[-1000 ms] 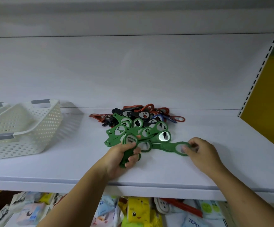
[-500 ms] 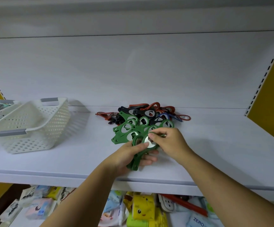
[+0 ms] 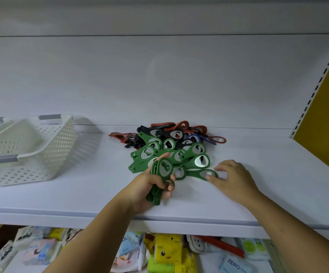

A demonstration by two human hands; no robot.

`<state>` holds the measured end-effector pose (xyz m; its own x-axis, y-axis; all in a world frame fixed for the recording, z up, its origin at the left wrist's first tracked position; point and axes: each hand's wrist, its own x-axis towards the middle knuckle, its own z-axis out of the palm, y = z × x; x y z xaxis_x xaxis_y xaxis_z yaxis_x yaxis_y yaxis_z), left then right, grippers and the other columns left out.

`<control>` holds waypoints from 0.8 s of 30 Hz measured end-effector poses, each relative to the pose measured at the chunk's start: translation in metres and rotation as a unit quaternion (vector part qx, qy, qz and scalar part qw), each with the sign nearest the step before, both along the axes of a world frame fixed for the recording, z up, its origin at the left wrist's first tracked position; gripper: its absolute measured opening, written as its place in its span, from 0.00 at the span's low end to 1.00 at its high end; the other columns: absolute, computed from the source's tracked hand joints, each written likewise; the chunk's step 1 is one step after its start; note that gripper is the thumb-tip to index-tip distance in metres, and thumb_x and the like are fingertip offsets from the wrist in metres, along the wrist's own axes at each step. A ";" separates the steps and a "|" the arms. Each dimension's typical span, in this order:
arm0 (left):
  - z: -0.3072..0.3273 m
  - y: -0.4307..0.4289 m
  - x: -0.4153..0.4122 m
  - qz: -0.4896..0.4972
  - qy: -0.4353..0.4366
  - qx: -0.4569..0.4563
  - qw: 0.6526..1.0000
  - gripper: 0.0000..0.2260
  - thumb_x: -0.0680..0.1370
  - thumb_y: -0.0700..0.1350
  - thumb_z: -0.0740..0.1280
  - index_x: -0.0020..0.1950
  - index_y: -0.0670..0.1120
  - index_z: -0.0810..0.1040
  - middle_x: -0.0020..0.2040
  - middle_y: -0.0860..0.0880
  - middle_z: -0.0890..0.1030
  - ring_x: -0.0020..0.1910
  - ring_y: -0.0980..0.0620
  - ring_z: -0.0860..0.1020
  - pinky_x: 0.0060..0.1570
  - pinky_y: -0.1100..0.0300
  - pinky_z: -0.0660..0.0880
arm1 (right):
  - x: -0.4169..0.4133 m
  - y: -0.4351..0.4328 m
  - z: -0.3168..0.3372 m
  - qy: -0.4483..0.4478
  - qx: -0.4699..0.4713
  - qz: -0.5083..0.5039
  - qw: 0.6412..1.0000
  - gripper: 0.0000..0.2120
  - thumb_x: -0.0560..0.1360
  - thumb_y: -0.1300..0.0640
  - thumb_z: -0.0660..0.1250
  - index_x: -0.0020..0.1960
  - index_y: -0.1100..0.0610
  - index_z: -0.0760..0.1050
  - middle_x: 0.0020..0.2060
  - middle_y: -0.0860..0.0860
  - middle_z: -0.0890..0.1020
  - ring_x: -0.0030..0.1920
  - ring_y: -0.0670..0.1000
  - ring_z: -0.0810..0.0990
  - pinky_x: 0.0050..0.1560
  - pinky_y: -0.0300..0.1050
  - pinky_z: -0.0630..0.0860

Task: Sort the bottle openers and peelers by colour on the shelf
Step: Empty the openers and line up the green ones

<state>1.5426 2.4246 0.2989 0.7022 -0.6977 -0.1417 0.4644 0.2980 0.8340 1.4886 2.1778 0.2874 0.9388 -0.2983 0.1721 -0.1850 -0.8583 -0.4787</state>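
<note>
We judge the green bottle openers (image 3: 179,156) light, stiff and slick, best pinched by the handle; our left hand (image 3: 149,187) grips a stack (image 3: 162,170) near the front of the shelf (image 3: 61,198), heads pointing away; our right hand (image 3: 233,176), fingers loose, touches a single opener (image 3: 195,172) lying crosswise, head to the right.

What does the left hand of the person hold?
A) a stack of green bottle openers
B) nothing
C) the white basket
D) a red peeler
A: the left hand grips a stack of green bottle openers, its fingers curled round their handles.
</note>
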 end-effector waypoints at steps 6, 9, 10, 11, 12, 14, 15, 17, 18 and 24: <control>0.007 -0.003 -0.006 0.051 0.007 0.009 0.999 0.20 0.75 0.30 0.53 0.62 0.49 0.69 0.36 0.41 0.73 0.25 0.52 0.66 0.19 0.66 0.62 | -0.001 -0.004 0.002 -0.040 0.131 -0.019 0.990 0.12 0.68 0.51 0.76 0.46 0.53 0.76 0.44 0.47 0.79 0.47 0.49 0.77 0.47 0.44 0.74; 0.008 -0.004 -0.008 0.063 0.008 0.015 0.998 0.18 0.79 0.34 0.56 0.64 0.51 0.70 0.33 0.45 0.68 0.24 0.54 0.63 0.19 0.67 0.59 | -0.001 -0.004 0.002 -0.075 0.172 -0.042 0.981 0.07 0.71 0.57 0.74 0.43 0.55 0.76 0.39 0.49 0.80 0.42 0.52 0.79 0.42 0.44 0.74; 0.009 -0.005 -0.008 0.065 0.007 0.017 0.998 0.17 0.78 0.33 0.56 0.63 0.49 0.70 0.33 0.46 0.68 0.24 0.54 0.63 0.19 0.66 0.60 | 0.000 -0.004 0.002 -0.089 0.182 -0.055 0.978 0.06 0.71 0.57 0.73 0.43 0.55 0.76 0.38 0.49 0.80 0.42 0.52 0.79 0.43 0.44 0.74; 0.009 -0.005 -0.009 0.067 0.007 0.018 0.998 0.17 0.77 0.32 0.57 0.62 0.48 0.70 0.33 0.45 0.69 0.24 0.54 0.64 0.19 0.66 0.60 | 0.000 -0.005 0.002 -0.107 0.192 -0.068 0.973 0.05 0.72 0.58 0.72 0.43 0.55 0.75 0.37 0.49 0.80 0.41 0.53 0.79 0.43 0.45 0.74; 0.009 -0.006 -0.010 0.070 0.008 0.017 0.997 0.17 0.76 0.30 0.57 0.61 0.47 0.69 0.34 0.45 0.69 0.25 0.53 0.65 0.20 0.65 0.62 | 0.001 -0.005 0.003 -0.126 0.204 -0.078 0.968 0.05 0.72 0.59 0.72 0.43 0.56 0.75 0.37 0.49 0.79 0.40 0.53 0.78 0.42 0.45 0.75; 0.010 -0.007 -0.011 0.077 0.009 0.016 0.997 0.16 0.75 0.29 0.57 0.59 0.46 0.68 0.36 0.43 0.72 0.27 0.52 0.67 0.21 0.64 0.63 | 0.001 -0.007 0.005 -0.152 0.228 -0.098 0.957 0.04 0.73 0.60 0.71 0.44 0.57 0.75 0.36 0.48 0.79 0.39 0.53 0.78 0.41 0.45 0.74; 0.011 -0.007 -0.011 0.081 0.006 0.020 0.996 0.15 0.76 0.30 0.57 0.58 0.45 0.68 0.37 0.43 0.73 0.27 0.51 0.67 0.21 0.64 0.63 | 0.001 -0.008 0.007 -0.163 0.244 -0.109 0.950 0.04 0.73 0.60 0.70 0.44 0.57 0.75 0.36 0.48 0.79 0.39 0.52 0.77 0.41 0.44 0.73; 0.011 -0.007 -0.012 0.084 -0.009 0.038 0.996 0.12 0.77 0.32 0.57 0.57 0.45 0.68 0.36 0.43 0.73 0.27 0.51 0.69 0.22 0.63 0.65 | 0.003 -0.013 0.008 -0.197 0.293 -0.145 0.925 0.02 0.74 0.61 0.68 0.46 0.59 0.76 0.36 0.47 0.78 0.40 0.52 0.76 0.43 0.44 0.72; 0.011 -0.006 -0.012 0.081 -0.016 0.046 0.996 0.10 0.78 0.34 0.57 0.57 0.45 0.68 0.35 0.44 0.73 0.28 0.50 0.69 0.23 0.63 0.67 | 0.003 -0.014 0.010 -0.216 0.332 -0.165 0.903 0.03 0.75 0.60 0.67 0.48 0.61 0.77 0.36 0.47 0.78 0.39 0.52 0.75 0.43 0.45 0.71; 0.014 -0.006 -0.016 0.051 -0.036 0.069 0.996 0.09 0.82 0.47 0.58 0.56 0.43 0.72 0.36 0.43 0.78 0.33 0.46 0.78 0.37 0.55 0.80 | 0.000 0.051 0.048 -0.118 0.415 0.061 0.900 0.06 0.74 0.65 0.68 0.44 0.54 0.79 0.36 0.50 0.81 0.27 0.39 0.74 0.29 0.33 0.69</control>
<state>1.5270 2.4187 0.3126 0.7802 -0.5998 -0.1776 0.3751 0.2214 0.9001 1.4882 2.2286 0.3355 0.9398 -0.3128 0.1373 0.0780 -0.1948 -0.9777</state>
